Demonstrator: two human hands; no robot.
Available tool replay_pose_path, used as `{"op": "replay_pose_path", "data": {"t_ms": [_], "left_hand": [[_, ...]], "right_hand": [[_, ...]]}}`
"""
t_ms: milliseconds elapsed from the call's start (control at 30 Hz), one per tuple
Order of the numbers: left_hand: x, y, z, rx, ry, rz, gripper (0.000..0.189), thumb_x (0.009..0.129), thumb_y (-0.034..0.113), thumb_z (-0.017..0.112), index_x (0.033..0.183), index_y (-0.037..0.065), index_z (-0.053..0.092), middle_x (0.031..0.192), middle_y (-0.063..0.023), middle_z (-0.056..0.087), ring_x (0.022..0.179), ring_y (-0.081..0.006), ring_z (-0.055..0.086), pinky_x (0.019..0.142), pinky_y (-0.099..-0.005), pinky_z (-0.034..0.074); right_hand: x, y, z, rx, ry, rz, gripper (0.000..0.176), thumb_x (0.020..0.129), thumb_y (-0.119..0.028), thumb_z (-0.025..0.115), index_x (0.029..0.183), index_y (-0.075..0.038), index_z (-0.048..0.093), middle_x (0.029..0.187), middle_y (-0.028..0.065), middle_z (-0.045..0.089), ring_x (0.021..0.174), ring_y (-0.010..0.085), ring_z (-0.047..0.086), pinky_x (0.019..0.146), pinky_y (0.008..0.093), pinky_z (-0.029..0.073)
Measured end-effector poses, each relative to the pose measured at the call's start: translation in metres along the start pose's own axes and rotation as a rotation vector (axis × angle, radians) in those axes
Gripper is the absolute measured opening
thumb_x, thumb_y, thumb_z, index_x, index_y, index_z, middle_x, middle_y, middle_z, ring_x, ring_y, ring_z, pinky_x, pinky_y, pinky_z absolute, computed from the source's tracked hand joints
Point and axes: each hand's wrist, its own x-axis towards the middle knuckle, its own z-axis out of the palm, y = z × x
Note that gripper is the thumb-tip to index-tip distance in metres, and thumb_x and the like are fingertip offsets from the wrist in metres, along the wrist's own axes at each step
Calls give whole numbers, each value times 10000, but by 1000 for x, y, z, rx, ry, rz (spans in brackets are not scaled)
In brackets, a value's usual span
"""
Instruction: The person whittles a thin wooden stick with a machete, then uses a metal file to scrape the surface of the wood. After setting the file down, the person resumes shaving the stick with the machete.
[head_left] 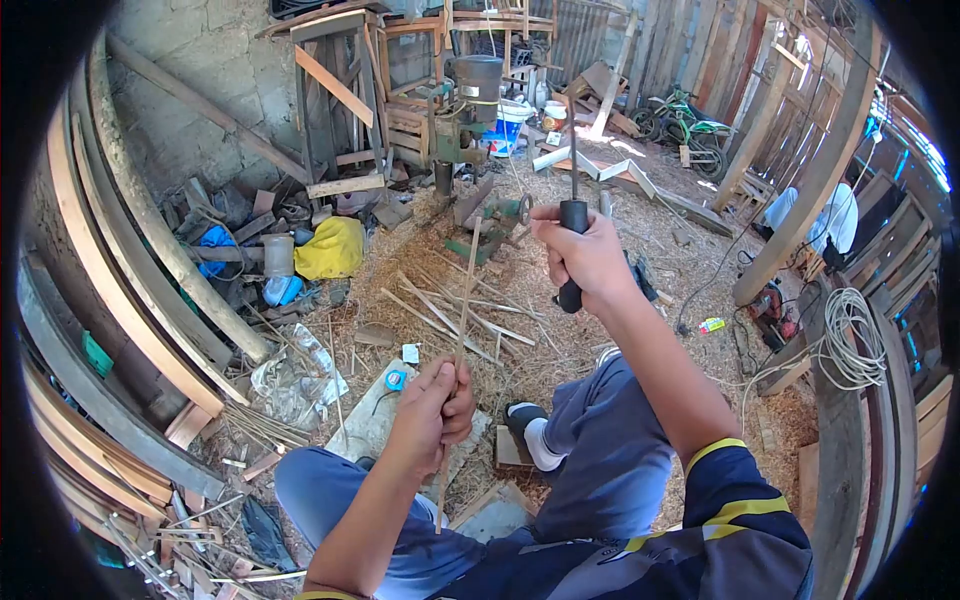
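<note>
My left hand (432, 412) is closed round a thin wooden stick (466, 300), which points up and away in front of me, its lower end between my knees. In my right hand (590, 262) is a black-handled tool (573, 216), held upright with the fingers wrapped round its handle. A long, narrow dark blade or shaft rises from the handle; its exact kind is not clear from this angle. The tool and the stick are apart. Below my left hand, a blue tape measure (396, 380) lies on a pale board (360, 408).
Several wood strips (450, 318) litter the shavings-covered floor ahead. A green drill press (450, 135) stands beyond them. Curved planks (120, 260) lean at the left. At right are a wooden post (805, 185), a cable coil (852, 340) and another seated person (835, 218).
</note>
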Motion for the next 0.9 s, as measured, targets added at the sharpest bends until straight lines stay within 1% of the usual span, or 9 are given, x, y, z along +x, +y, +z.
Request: {"op": "replay_pose_path", "data": {"t_ms": [100, 200, 300, 533, 700, 800, 900], "left_hand": [[-1, -2, 2, 8, -45, -10, 238, 1149, 344, 442, 1055, 137, 509, 678, 51, 370, 471, -53, 252, 406, -229, 219], [1, -5, 2, 13, -51, -21, 235, 1149, 340, 443, 1061, 134, 514, 690, 46, 386, 478, -56, 266, 411, -230, 225], [2, -6, 2, 14, -61, -31, 239, 1148, 344, 449, 1069, 130, 519, 696, 45, 394, 488, -56, 283, 419, -232, 237], [8, -14, 8, 47, -28, 24, 205, 1130, 329, 512, 1091, 128, 527, 746, 38, 428, 522, -63, 327, 458, -232, 303], [13, -17, 8, 66, -53, 8, 184, 1122, 320, 529, 1117, 137, 509, 767, 30, 440, 560, -72, 367, 483, -237, 329], [14, -20, 11, 44, -39, -11, 169, 1120, 312, 527, 1133, 146, 500, 771, 25, 444, 575, -77, 380, 499, -241, 344], [17, -20, 14, 27, -36, -35, 170, 1120, 306, 520, 1140, 138, 511, 768, 22, 447, 577, -78, 384, 509, -243, 354]], "right_hand": [[-5, -4, 3, -15, -25, 97, 198, 942, -184, 768, 1006, -20, 677, 623, 1, 557, 428, 104, 491, 403, 291, 376], [-8, -3, 3, 90, -118, 196, 217, 948, -178, 777, 1056, -17, 681, 620, -24, 524, 423, 83, 471, 400, 269, 345], [-10, 2, 6, 6, -178, 183, 249, 942, -249, 784, 1015, -38, 672, 624, -12, 551, 422, 102, 493, 401, 287, 372], [-15, 2, 12, 52, -219, 171, 231, 929, -212, 796, 990, -34, 663, 620, -12, 553, 424, 103, 497, 402, 287, 375], [-12, 3, 9, 41, -216, 154, 194, 923, -172, 789, 976, -36, 660, 624, -9, 555, 424, 104, 497, 403, 288, 375], [-12, 3, 6, 65, -239, 175, 204, 923, -183, 794, 968, -41, 656, 622, -7, 551, 424, 104, 498, 402, 291, 376], [-15, -1, 6, 34, -198, 174, 193, 944, -140, 755, 1067, -4, 694, 623, -15, 526, 424, 97, 473, 412, 274, 360]]}}
